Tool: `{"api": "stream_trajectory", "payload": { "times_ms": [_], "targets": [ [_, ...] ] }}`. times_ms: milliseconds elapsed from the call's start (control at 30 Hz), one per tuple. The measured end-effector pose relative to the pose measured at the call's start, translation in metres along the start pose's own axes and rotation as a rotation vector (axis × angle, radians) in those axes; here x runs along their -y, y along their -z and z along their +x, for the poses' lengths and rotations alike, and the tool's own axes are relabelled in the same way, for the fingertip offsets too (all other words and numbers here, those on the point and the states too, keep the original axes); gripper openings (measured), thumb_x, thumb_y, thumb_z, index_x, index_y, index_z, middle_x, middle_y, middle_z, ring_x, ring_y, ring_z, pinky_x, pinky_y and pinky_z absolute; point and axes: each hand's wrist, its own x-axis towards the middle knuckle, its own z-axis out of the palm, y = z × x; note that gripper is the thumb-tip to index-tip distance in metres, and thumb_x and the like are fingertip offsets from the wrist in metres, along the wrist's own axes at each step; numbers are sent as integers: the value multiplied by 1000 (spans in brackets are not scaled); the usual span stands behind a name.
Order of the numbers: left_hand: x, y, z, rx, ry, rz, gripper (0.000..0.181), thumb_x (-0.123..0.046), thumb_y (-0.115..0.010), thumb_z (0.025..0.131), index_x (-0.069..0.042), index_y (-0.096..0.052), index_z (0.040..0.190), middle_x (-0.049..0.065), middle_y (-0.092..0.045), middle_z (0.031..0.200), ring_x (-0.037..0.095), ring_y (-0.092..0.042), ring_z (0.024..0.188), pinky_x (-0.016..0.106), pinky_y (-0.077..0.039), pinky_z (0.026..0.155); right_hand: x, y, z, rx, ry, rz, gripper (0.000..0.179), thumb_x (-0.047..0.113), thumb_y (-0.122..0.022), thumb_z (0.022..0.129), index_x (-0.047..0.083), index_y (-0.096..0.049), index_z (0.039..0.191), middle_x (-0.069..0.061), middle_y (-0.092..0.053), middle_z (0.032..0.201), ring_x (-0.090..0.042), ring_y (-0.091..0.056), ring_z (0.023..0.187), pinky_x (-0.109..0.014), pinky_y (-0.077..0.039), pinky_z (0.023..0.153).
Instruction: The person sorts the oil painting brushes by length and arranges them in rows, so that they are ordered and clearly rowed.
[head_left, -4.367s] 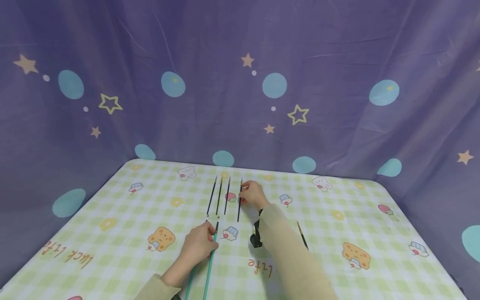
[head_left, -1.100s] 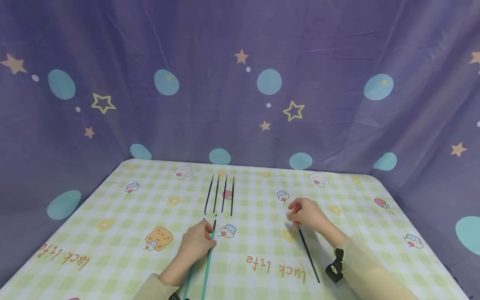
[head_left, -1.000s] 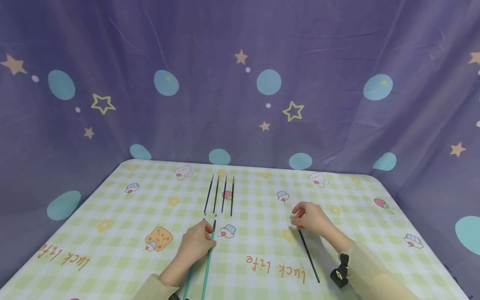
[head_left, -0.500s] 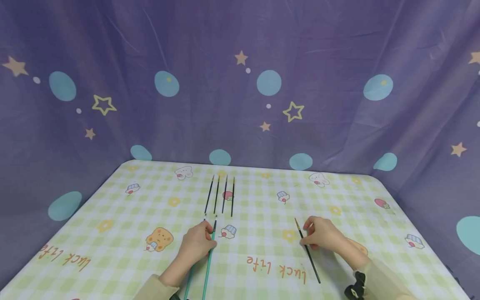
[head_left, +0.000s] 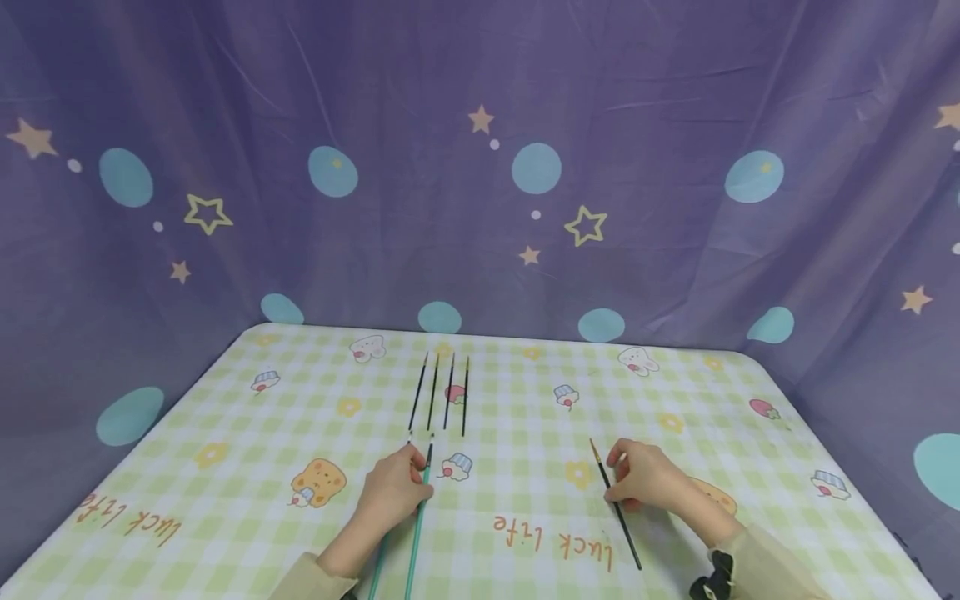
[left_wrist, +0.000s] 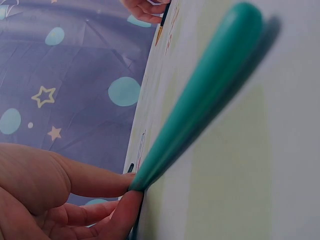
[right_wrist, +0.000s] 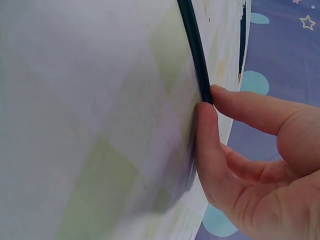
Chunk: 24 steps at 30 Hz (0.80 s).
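Note:
My left hand (head_left: 395, 483) pinches a teal-handled paintbrush (head_left: 415, 546) between thumb and finger. In the left wrist view, the rounded end of that teal handle (left_wrist: 200, 90) points toward the camera, close over the cloth. Partly hidden under this hand lies a second teal paintbrush (head_left: 380, 567). On the right, my right hand (head_left: 647, 477) has thumb and fingertip on a black paintbrush (head_left: 628, 533) with a golden-brown tip. The right wrist view shows the dark handle (right_wrist: 195, 45) pinched at the fingertips. Several thin black paintbrushes (head_left: 449, 392) lie side by side toward the back.
A green-and-white checked cloth (head_left: 262, 450) printed with cartoon figures covers the table. Behind the table hangs a purple curtain (head_left: 420, 242) with stars and blue ovals. A black wrist camera (head_left: 712, 577) sits at the right sleeve.
My right hand has left a black paintbrush alongside the others at the back, moved right and slid down the lone black brush to its handle. My left hand has stayed in place.

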Motion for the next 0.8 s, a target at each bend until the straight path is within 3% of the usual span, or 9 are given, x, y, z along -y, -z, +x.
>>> {"api": "stream_trajectory", "payload": {
  "times_ms": [467,800],
  "targets": [
    [0,1,-1,6,-1,-4,22,-5,-68,72,-3,-56,90,0,-52,68,9,-50,45,23,-41,45,1,-5,-2,-10,22,78,36,-3,-74,66,3,-51,92,-9,-53,78,-17,-56,54,-27,-50,49],
    [1,0,-1,0,-8,-4,21,-4,-68,72,-3,-56,89,0,-52,68,9,-49,44,24,-41,45,2,-4,3,-8,5,24,36,-3,-74,64,3,-53,92,-8,-55,79,-16,-56,56,-26,-50,48]
  ]
}}
